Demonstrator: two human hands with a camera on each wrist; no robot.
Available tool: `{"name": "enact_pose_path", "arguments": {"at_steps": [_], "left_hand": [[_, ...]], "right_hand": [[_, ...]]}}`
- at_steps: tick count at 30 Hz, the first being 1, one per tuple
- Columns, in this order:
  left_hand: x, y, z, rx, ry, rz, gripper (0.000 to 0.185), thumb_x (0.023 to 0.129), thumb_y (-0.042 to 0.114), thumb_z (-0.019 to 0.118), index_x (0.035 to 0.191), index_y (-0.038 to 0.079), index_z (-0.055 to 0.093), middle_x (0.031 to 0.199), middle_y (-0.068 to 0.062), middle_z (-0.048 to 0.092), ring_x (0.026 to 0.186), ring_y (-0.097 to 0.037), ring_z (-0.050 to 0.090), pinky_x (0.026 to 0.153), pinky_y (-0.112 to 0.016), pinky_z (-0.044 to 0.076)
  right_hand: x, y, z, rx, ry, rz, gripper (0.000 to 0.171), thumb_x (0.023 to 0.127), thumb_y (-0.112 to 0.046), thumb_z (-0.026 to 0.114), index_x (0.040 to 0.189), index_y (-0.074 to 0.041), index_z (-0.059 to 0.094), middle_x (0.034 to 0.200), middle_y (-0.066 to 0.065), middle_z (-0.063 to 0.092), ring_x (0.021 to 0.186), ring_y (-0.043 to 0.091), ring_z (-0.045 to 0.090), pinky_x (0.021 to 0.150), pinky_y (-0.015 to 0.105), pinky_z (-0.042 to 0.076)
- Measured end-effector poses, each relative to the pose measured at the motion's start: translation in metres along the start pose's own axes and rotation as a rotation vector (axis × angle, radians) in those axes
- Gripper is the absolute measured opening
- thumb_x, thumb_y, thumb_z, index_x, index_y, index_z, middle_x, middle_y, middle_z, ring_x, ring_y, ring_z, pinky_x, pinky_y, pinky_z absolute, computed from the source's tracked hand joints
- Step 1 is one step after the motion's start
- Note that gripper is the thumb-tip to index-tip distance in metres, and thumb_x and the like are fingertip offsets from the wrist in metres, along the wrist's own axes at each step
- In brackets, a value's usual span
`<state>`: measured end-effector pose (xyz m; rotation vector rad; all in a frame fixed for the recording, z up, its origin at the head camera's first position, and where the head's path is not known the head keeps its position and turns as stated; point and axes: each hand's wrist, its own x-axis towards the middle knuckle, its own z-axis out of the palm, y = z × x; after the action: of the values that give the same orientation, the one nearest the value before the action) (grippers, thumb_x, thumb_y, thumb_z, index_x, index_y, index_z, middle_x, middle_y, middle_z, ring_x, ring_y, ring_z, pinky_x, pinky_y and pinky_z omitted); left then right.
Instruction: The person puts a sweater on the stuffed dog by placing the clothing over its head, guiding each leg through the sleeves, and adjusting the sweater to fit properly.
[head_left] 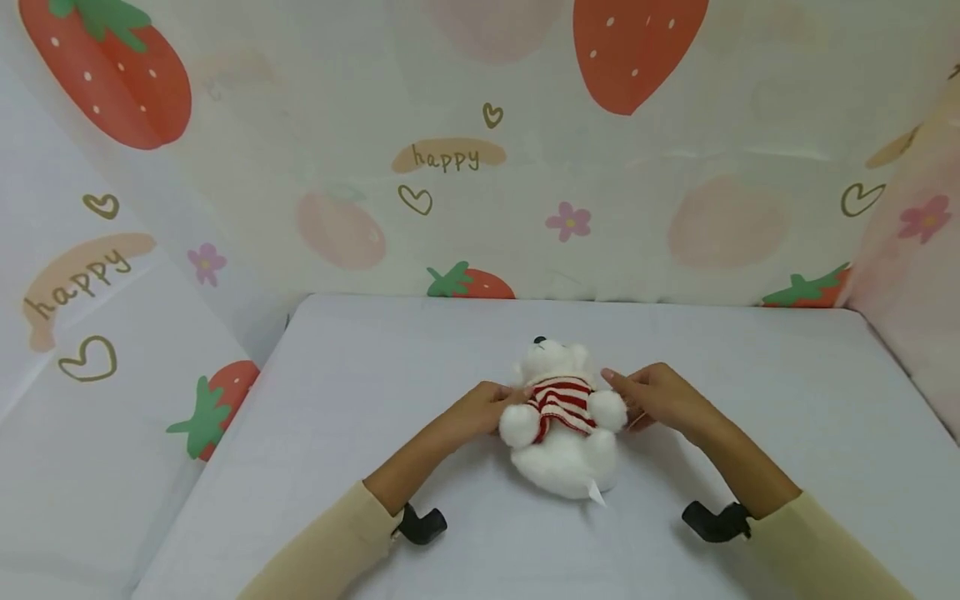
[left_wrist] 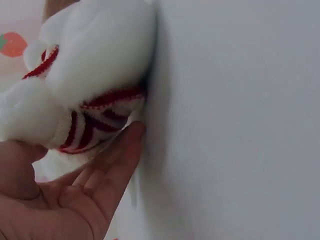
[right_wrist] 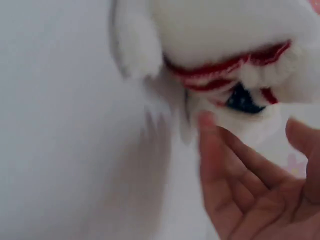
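Note:
A white plush teddy bear (head_left: 564,461) in a red-and-white striped sweater (head_left: 561,402) lies on the white table, its black nose toward the far side. At its left, my left hand (head_left: 480,408) holds the bear's side and arm between thumb and fingers. The left wrist view shows the thumb against the white arm (left_wrist: 29,112) and the long fingers reaching beneath the sweater. On the other side, my right hand (head_left: 666,398) is beside the bear's other arm, thumb and fingers spread apart. A dark blue patch (right_wrist: 244,100) on the sweater shows in the right wrist view.
The white tabletop (head_left: 360,358) spreads around the bear and ends at a cloth backdrop (head_left: 247,167) printed with strawberries, hearts and flowers. A small white tag (head_left: 596,493) sticks out at the bear's bottom. Black wrist devices (head_left: 422,525) hang below both sleeves.

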<state>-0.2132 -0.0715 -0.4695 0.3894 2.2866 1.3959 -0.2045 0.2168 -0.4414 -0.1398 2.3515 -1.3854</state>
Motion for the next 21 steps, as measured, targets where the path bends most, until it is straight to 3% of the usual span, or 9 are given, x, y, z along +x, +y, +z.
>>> {"name": "enact_pose_path", "arguments": {"at_steps": [2, 5, 10, 13, 16, 21], "left_hand": [[0.0, 0.0, 0.001, -0.135, -0.083, -0.05, 0.05, 0.106, 0.043, 0.05, 0.114, -0.001, 0.072, 0.091, -0.002, 0.069, 0.078, -0.011, 0.06, 0.068, -0.026, 0.051], [0.0, 0.001, 0.004, -0.293, -0.133, -0.1, 0.051, 0.107, 0.039, 0.05, 0.125, -0.006, 0.066, 0.102, -0.004, 0.07, 0.087, -0.012, 0.064, 0.074, -0.029, 0.055], [0.0, 0.005, 0.008, -0.407, -0.086, -0.121, 0.047, 0.105, 0.033, 0.057, 0.131, -0.005, 0.063, 0.107, -0.007, 0.071, 0.086, -0.012, 0.068, 0.072, -0.029, 0.057], [0.0, 0.011, 0.007, -0.451, -0.026, -0.081, 0.046, 0.101, 0.033, 0.064, 0.134, 0.0, 0.063, 0.114, -0.008, 0.072, 0.091, -0.014, 0.07, 0.074, -0.03, 0.058], [0.0, 0.019, 0.005, -0.477, 0.025, 0.006, 0.049, 0.098, 0.028, 0.069, 0.139, 0.004, 0.059, 0.122, -0.012, 0.071, 0.103, -0.018, 0.07, 0.083, -0.032, 0.058], [0.002, 0.024, 0.001, -0.426, 0.1, 0.143, 0.049, 0.091, 0.01, 0.076, 0.136, 0.002, 0.059, 0.125, -0.014, 0.069, 0.115, -0.022, 0.066, 0.092, -0.033, 0.054]], "right_hand": [[-0.002, 0.0, 0.002, 0.08, -0.118, 0.043, 0.059, 0.104, -0.049, 0.053, 0.101, 0.006, 0.073, 0.088, 0.011, 0.074, 0.076, 0.021, 0.071, 0.074, 0.039, 0.06], [-0.002, 0.0, 0.004, 0.179, -0.242, 0.055, 0.056, 0.105, -0.046, 0.052, 0.102, 0.006, 0.072, 0.092, 0.011, 0.075, 0.083, 0.021, 0.072, 0.079, 0.041, 0.06], [-0.004, -0.005, 0.005, 0.218, -0.25, 0.023, 0.052, 0.104, -0.043, 0.055, 0.117, 0.006, 0.07, 0.103, 0.008, 0.073, 0.09, 0.019, 0.07, 0.081, 0.039, 0.059], [-0.005, -0.012, 0.003, 0.202, -0.211, -0.023, 0.052, 0.104, -0.042, 0.056, 0.127, 0.003, 0.066, 0.11, 0.007, 0.072, 0.096, 0.018, 0.068, 0.084, 0.036, 0.056], [-0.006, -0.019, 0.002, 0.164, -0.145, -0.123, 0.048, 0.103, -0.038, 0.059, 0.133, -0.002, 0.064, 0.117, 0.008, 0.071, 0.104, 0.02, 0.066, 0.087, 0.034, 0.054], [-0.004, -0.023, 0.002, 0.096, -0.065, -0.319, 0.045, 0.1, -0.026, 0.067, 0.142, -0.012, 0.06, 0.131, 0.009, 0.065, 0.117, 0.025, 0.062, 0.092, 0.032, 0.053]]}}
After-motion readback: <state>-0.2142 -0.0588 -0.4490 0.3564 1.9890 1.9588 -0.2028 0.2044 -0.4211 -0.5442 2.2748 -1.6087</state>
